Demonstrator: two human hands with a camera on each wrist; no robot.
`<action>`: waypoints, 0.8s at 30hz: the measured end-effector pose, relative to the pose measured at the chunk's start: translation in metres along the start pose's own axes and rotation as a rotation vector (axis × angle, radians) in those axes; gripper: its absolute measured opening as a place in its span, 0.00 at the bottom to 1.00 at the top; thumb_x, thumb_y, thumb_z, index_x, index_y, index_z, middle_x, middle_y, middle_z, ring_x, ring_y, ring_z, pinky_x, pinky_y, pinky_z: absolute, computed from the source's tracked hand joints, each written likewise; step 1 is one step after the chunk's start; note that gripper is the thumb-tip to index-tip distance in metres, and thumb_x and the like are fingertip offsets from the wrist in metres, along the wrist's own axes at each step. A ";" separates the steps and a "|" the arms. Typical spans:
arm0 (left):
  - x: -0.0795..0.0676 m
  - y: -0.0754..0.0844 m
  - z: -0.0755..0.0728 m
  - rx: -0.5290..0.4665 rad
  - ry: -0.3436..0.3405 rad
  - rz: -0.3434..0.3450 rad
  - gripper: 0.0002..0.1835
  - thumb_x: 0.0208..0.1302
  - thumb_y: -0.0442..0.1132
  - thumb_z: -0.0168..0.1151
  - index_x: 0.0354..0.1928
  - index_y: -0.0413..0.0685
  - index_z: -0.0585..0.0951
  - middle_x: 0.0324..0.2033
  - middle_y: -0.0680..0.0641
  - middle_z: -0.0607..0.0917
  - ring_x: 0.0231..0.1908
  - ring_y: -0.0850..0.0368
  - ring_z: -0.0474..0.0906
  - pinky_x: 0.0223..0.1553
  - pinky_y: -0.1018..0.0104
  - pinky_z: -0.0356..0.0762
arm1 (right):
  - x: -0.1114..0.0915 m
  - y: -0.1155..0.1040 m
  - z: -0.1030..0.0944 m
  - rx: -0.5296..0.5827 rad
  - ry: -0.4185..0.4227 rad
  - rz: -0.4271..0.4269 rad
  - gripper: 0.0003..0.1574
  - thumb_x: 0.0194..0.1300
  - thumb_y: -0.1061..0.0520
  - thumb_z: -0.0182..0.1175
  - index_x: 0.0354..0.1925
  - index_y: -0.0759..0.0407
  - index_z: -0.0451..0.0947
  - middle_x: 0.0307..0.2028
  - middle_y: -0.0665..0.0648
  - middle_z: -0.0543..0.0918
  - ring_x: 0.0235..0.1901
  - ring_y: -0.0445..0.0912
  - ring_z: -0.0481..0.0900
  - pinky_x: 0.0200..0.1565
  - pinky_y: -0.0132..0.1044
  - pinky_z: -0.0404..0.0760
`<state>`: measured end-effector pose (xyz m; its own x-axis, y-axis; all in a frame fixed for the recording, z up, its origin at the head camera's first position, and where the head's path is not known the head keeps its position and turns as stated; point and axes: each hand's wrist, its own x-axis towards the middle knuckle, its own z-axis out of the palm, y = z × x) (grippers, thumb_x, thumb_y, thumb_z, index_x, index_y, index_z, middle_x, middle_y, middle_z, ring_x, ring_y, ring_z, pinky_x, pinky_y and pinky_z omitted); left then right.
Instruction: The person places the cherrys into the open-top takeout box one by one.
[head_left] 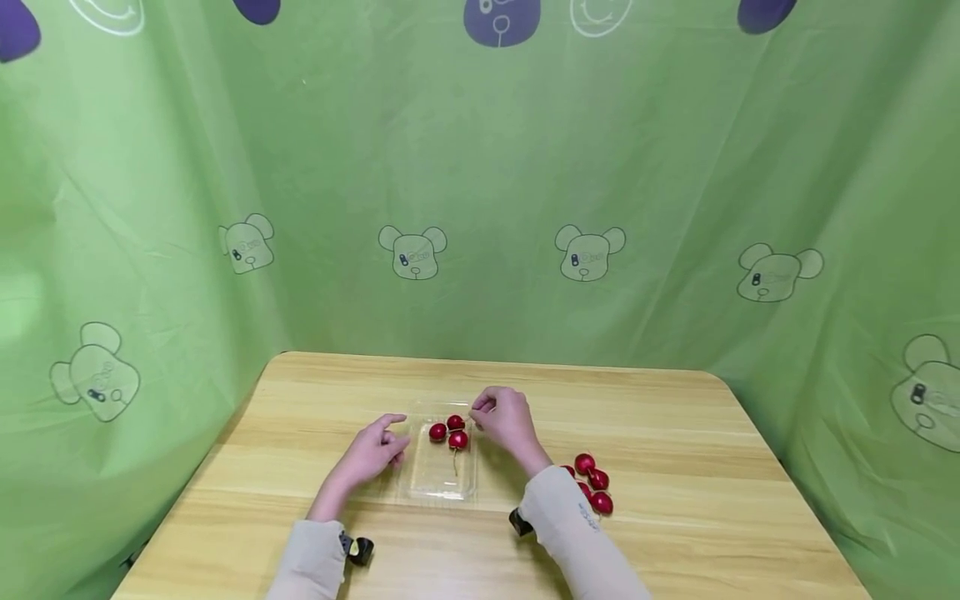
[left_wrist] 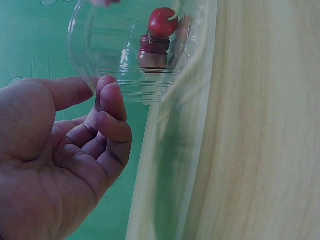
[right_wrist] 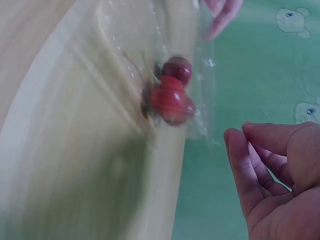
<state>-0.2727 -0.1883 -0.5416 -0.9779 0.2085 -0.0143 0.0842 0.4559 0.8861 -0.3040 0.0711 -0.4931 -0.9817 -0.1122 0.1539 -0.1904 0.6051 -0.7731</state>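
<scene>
A clear plastic box [head_left: 442, 490] stands on the table with several red cherries inside, among them one in front [head_left: 458, 439] with a long thin stem. At the box's left edge is my left hand [head_left: 367, 450], its index finger straight and apart from the thumb; the fingertips [left_wrist: 111, 95] lie right at the rim. Over the right edge, my right hand [head_left: 508, 421] pinches with thumb and index finger a thin stem that leads to the rear cherry [head_left: 455, 422]. In the right wrist view those cherries [right_wrist: 167, 100] are blurred.
More cherries [head_left: 598, 479] lie in a loose group on the wooden table [head_left: 675, 450], right of the box and partly behind the right sleeve [head_left: 577, 525]. A green curtain [head_left: 495, 167] with bear prints surrounds the table's back and sides.
</scene>
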 end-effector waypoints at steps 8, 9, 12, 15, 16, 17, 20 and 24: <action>-0.003 0.002 -0.001 -0.012 -0.001 -0.014 0.29 0.75 0.37 0.60 0.74 0.36 0.67 0.28 0.43 0.86 0.27 0.55 0.81 0.30 0.67 0.78 | -0.012 0.001 -0.031 0.050 0.014 0.034 0.03 0.62 0.64 0.72 0.34 0.61 0.86 0.28 0.55 0.87 0.25 0.44 0.85 0.30 0.35 0.85; -0.003 0.002 -0.001 -0.013 -0.003 -0.013 0.30 0.75 0.37 0.60 0.74 0.36 0.67 0.28 0.43 0.86 0.27 0.55 0.81 0.31 0.66 0.78 | -0.014 0.001 -0.035 0.048 0.016 0.033 0.03 0.62 0.64 0.72 0.34 0.61 0.86 0.28 0.55 0.87 0.25 0.44 0.84 0.30 0.35 0.84; -0.003 0.002 -0.001 -0.016 -0.007 -0.010 0.30 0.75 0.37 0.61 0.74 0.36 0.66 0.28 0.43 0.86 0.27 0.56 0.81 0.32 0.66 0.79 | -0.021 0.002 -0.049 0.050 0.020 0.044 0.03 0.62 0.63 0.72 0.33 0.61 0.85 0.28 0.55 0.87 0.25 0.43 0.84 0.30 0.35 0.84; -0.003 0.001 0.000 -0.012 -0.009 -0.005 0.30 0.75 0.37 0.61 0.74 0.35 0.66 0.28 0.44 0.86 0.27 0.56 0.81 0.32 0.66 0.79 | -0.029 0.009 -0.062 0.043 0.023 0.050 0.03 0.63 0.63 0.72 0.34 0.60 0.85 0.29 0.55 0.87 0.25 0.44 0.84 0.30 0.34 0.83; -0.003 0.001 0.000 -0.013 -0.009 -0.005 0.30 0.75 0.37 0.61 0.74 0.35 0.67 0.28 0.43 0.86 0.27 0.56 0.81 0.32 0.66 0.79 | -0.032 0.011 -0.067 0.036 0.025 0.050 0.03 0.64 0.63 0.72 0.34 0.60 0.85 0.29 0.56 0.87 0.26 0.44 0.84 0.31 0.35 0.83; -0.003 0.001 0.000 -0.011 -0.008 -0.005 0.30 0.75 0.37 0.61 0.74 0.35 0.67 0.28 0.43 0.86 0.27 0.56 0.81 0.32 0.66 0.79 | -0.035 0.014 -0.072 0.026 0.026 0.048 0.03 0.64 0.62 0.72 0.35 0.60 0.86 0.30 0.56 0.87 0.27 0.44 0.84 0.31 0.35 0.83; -0.004 0.002 0.000 -0.009 -0.008 -0.011 0.30 0.75 0.37 0.61 0.74 0.36 0.67 0.28 0.43 0.86 0.28 0.55 0.82 0.33 0.66 0.80 | -0.043 0.021 -0.088 -0.012 0.030 0.043 0.03 0.65 0.60 0.71 0.36 0.58 0.86 0.32 0.55 0.88 0.29 0.44 0.83 0.32 0.35 0.82; -0.004 0.003 0.000 -0.012 -0.012 -0.016 0.30 0.75 0.37 0.61 0.74 0.36 0.66 0.29 0.42 0.86 0.28 0.55 0.82 0.34 0.65 0.81 | -0.055 0.028 -0.107 -0.050 0.020 0.037 0.04 0.66 0.58 0.71 0.38 0.57 0.86 0.35 0.55 0.88 0.31 0.44 0.82 0.33 0.35 0.82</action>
<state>-0.2685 -0.1880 -0.5386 -0.9768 0.2116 -0.0337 0.0665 0.4489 0.8911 -0.2547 0.1788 -0.4577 -0.9877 -0.0735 0.1381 -0.1526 0.6469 -0.7471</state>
